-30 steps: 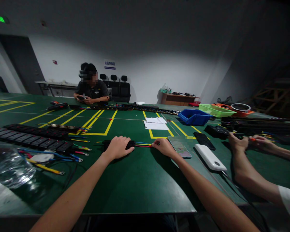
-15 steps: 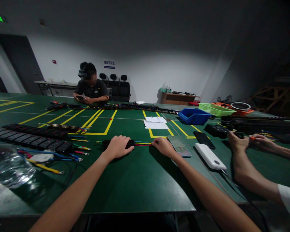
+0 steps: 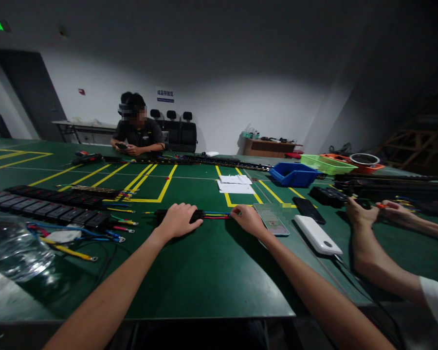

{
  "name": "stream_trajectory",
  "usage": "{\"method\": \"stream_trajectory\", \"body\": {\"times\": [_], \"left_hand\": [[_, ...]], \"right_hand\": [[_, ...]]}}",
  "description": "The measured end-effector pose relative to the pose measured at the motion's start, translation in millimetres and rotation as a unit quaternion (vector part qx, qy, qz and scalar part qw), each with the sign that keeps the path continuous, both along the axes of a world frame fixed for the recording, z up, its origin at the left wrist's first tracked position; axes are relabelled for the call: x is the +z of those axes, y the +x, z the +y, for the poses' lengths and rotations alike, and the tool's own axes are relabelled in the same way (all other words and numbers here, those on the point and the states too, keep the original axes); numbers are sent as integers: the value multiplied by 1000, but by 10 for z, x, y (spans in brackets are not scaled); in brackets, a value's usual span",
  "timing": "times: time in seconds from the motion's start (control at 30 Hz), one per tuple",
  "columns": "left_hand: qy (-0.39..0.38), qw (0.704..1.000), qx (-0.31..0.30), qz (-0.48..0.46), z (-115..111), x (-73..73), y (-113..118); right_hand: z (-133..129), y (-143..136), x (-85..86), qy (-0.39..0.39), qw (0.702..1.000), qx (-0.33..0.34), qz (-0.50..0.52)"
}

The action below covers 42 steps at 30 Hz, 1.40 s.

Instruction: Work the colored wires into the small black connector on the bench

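At the middle of the green table (image 3: 204,282), taken as the centre of a clock with 12 o'clock at the far side, lies a black block (image 3: 160,218), flat and partly covered by the left hand (image 3: 180,219). That hand's fingers bend across its top and the thumb lies along its near side; whether it clamps or only presses down, I cannot tell. Blue, green and red wires (image 3: 216,216) run from the block toward 3 o'clock, where the right hand (image 3: 246,218) pinches their far ends between closed fingertips, hiding the tips. Just beside that hand, also at 3 o'clock, a phone (image 3: 272,221) lies screen up, with a dark phone (image 3: 308,210) and a white power bank (image 3: 317,236) past it. White papers (image 3: 235,187) rest at 2 o'clock, and a blue bin (image 3: 292,176) stands farther out, between 2 and 3. At 9 o'clock lie rows of black modules (image 3: 58,214); a clear bottle (image 3: 16,253) is between 8 and 9. A co-worker's hands (image 3: 361,214) work well apart at 3 o'clock, and another person (image 3: 140,133) sits at 11.
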<state>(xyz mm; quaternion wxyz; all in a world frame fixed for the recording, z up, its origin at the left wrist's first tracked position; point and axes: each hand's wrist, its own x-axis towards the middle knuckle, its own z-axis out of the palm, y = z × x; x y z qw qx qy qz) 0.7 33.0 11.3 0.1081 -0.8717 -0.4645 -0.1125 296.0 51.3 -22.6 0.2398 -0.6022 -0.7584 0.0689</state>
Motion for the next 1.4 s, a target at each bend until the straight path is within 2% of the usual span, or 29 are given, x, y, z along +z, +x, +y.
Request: {"method": "stream_trajectory", "body": {"times": [0.23,0.47,0.8,1.07,1.3,1.4], "left_hand": [[-11,1000,-1,-6,-10,15,-2],[-12,1000,5,-1,-33,48,13],[-6,1000,3,1,-24,34,11],[-13,1000,7,-7,-16,22,7],[-14,1000,5,-7,-15,25,6],[-10,1000,5,-5,-19,25,8]], "right_hand": [[-9,1,17,10,1000,0,-12],[0,3,6,-22,999,26,1],[3,15,-2,-12,999,26,26],[-42,-12,63,4,998,40,52],[-10,-23,23,37,998,2,41],[30,-26,-22,18,999,2,50]]}}
